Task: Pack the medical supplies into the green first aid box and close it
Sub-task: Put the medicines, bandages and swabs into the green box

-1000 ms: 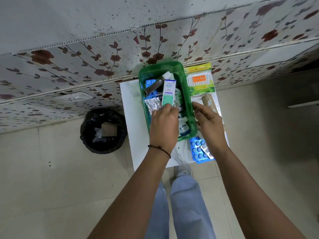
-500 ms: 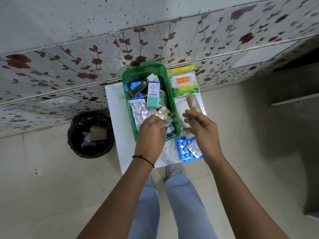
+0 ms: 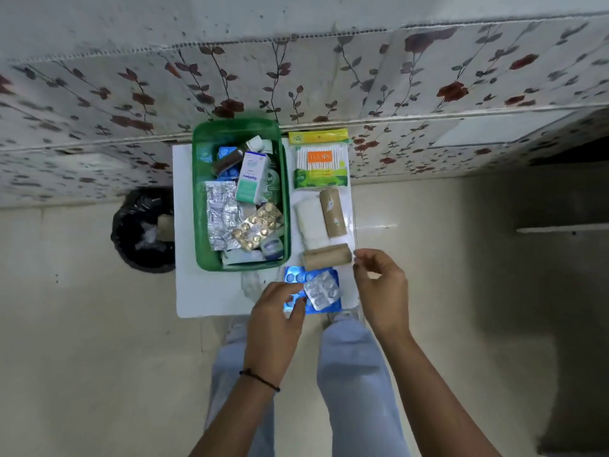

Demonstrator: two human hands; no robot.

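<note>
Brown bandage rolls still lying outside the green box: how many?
2, both on the white table right of the green plastic box: one brown paper-wrapped roll lies lengthwise beside the white gauze, the other crosswise nearer the person. More may be buried inside the box.

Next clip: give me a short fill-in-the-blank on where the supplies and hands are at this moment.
1. The gold blister pack lies inside the ____ first aid box.
2. The cotton swab packet lies on the white table, to the ____ of the box as the camera sees it.
3. The left hand reaches at the ____ blister sheet, under the silver strip.
4. The right hand hovers beside a brown ____.

Missing words: green; right; blue; roll
</note>
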